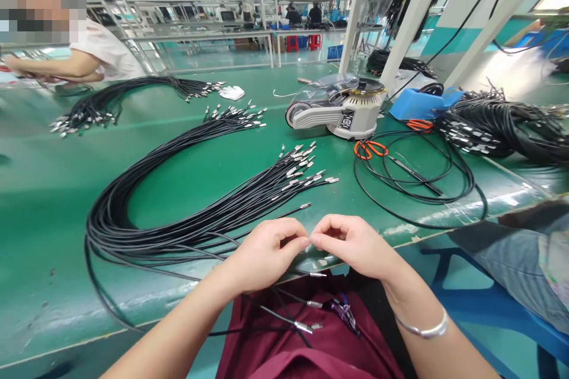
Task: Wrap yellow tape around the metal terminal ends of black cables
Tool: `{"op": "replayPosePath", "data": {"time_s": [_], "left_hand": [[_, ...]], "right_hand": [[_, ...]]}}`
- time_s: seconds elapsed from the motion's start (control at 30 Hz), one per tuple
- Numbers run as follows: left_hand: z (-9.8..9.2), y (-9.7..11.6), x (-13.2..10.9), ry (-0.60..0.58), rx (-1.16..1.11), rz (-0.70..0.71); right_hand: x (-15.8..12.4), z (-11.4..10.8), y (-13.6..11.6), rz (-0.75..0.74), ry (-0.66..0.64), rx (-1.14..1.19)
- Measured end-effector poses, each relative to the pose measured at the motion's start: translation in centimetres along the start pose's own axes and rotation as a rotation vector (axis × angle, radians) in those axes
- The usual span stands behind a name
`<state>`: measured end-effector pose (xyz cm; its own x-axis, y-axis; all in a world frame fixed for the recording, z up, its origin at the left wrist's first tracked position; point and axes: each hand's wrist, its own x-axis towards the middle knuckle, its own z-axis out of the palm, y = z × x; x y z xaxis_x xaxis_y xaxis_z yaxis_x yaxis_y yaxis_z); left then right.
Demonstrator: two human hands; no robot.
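Observation:
My left hand (267,251) and my right hand (351,243) meet fingertip to fingertip at the near edge of the green table (53,201). Both are pinched shut on something small between the fingertips that I cannot make out. A large looped bundle of black cables (178,213) with metal connector ends lies just beyond my left hand. A few loose cables with metal tips (293,308) hang over my dark red lap below the hands. My right wrist bears a silver bracelet.
A tape dispenser machine (338,108) stands at the centre back, orange-handled scissors (371,149) and a thin cable loop (418,180) to its right. More cable bundles lie far left (111,103) and far right (502,124). Another person (89,53) works at the far left.

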<state>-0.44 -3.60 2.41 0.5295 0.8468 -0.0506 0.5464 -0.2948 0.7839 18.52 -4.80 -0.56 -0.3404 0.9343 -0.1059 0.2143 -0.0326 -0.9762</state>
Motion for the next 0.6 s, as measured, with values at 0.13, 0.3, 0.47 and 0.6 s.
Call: {"op": "replayPosePath", "data": {"time_s": [0.13,0.3,0.47,0.6], "left_hand": [[-3.0,-0.7,-1.0,0.055,0.054,-0.061],[-4.4,-2.7,-2.9,0.025,0.278,-0.028],[-2.1,-3.0,-2.3,0.023,0.327,0.031],[-0.9,-2.0,-1.3,0.077,0.309,0.039]], "right_hand": [[0.6,0.1,0.5,0.038,0.049,-0.007],[0.9,0.0,0.9,0.066,0.034,-0.004],[0.8,-0.1,0.9,0.104,0.068,-0.018],[0.6,0.1,0.5,0.132,0.098,-0.002]]}}
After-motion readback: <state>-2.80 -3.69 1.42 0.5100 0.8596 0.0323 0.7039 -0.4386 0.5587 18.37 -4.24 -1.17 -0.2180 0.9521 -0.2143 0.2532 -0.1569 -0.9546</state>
